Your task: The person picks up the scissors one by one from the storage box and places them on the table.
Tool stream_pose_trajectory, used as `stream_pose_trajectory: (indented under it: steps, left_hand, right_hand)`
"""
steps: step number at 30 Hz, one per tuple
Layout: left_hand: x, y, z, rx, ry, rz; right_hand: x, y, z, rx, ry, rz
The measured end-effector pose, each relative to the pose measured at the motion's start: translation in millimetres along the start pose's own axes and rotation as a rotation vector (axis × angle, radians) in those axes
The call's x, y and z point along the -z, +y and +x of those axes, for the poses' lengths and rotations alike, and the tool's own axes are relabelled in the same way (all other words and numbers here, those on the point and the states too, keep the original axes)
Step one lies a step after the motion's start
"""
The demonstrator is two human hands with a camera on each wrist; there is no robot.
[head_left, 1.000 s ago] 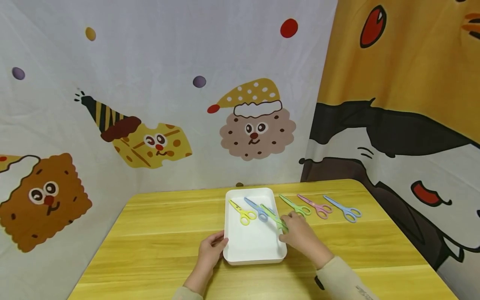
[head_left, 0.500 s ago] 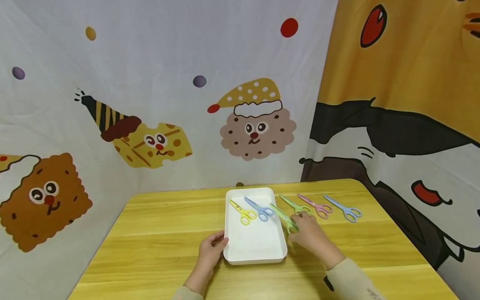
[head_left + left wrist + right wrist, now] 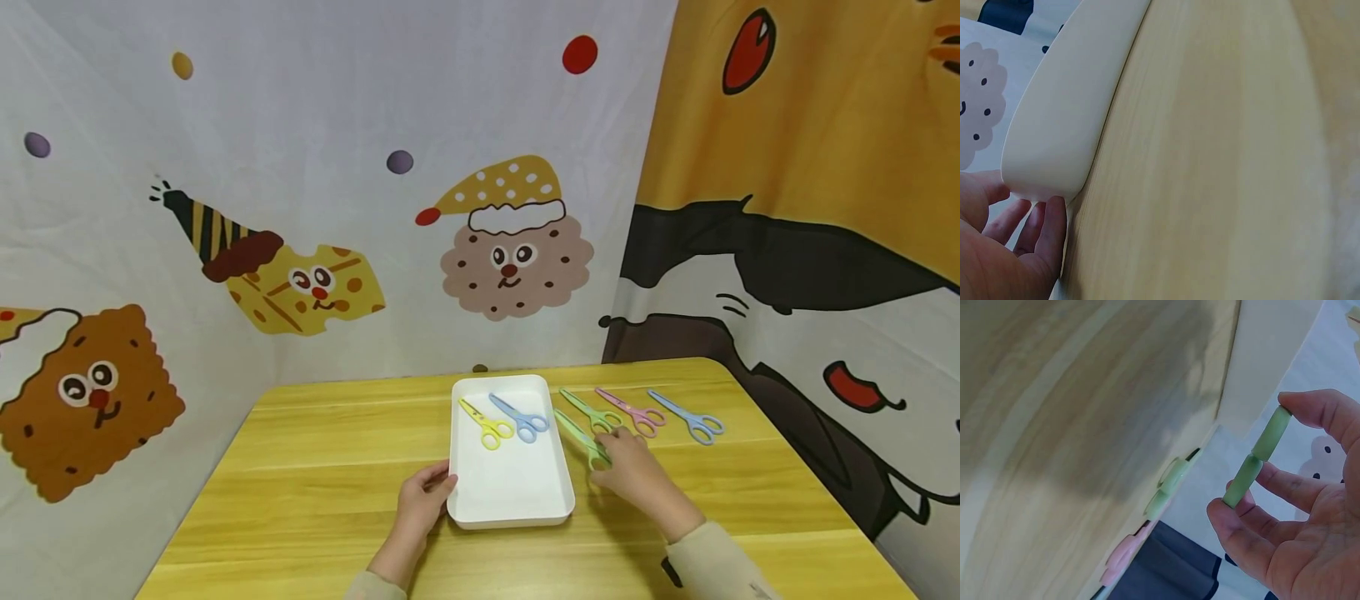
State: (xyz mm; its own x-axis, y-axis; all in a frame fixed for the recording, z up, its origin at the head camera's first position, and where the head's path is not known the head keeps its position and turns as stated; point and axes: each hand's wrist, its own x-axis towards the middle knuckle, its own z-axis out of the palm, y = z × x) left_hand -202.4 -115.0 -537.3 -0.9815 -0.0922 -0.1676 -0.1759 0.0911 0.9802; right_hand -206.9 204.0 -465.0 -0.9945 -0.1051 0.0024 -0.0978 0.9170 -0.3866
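My left hand (image 3: pixel 420 504) holds the left side of a white tray (image 3: pixel 513 492), thumb at the rim and fingers against the side wall, as the left wrist view also shows. Inside the tray lie yellow scissors (image 3: pixel 472 411) and light blue scissors (image 3: pixel 509 408). Just right of the tray, my right hand (image 3: pixel 636 475) pinches green scissors (image 3: pixel 573 429) by the handles, thumb on one side and fingers on the other. Their blades point toward the back left, beside the tray wall. In the right wrist view both green handle loops (image 3: pixel 1271 434) appear edge-on, above the table.
Behind the right hand, a second pair of green scissors (image 3: pixel 576 402), pink scissors (image 3: pixel 617 402) and blue scissors (image 3: pixel 672 407) lie in a row on the wooden table (image 3: pixel 322 467). A printed cartoon curtain (image 3: pixel 337 125) hangs behind the table.
My right hand has moved right with the green scissors, from over the tray to beyond its right edge. The left hand and the tray stay where they were.
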Motion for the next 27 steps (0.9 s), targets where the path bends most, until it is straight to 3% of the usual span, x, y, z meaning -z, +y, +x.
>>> stream_pose_trajectory:
  steps: [9,27]
  left_hand:
    - [-1.6,4.9,-3.2,0.009,0.016,0.002]
    - [0.7,1.1,-2.0,-0.014,-0.005,-0.003]
  right_hand:
    - [-3.1,9.4,-2.7,-0.009,-0.001,-0.011]
    - [-5.5,22.1,-7.5,-0.022,-0.023,-0.055]
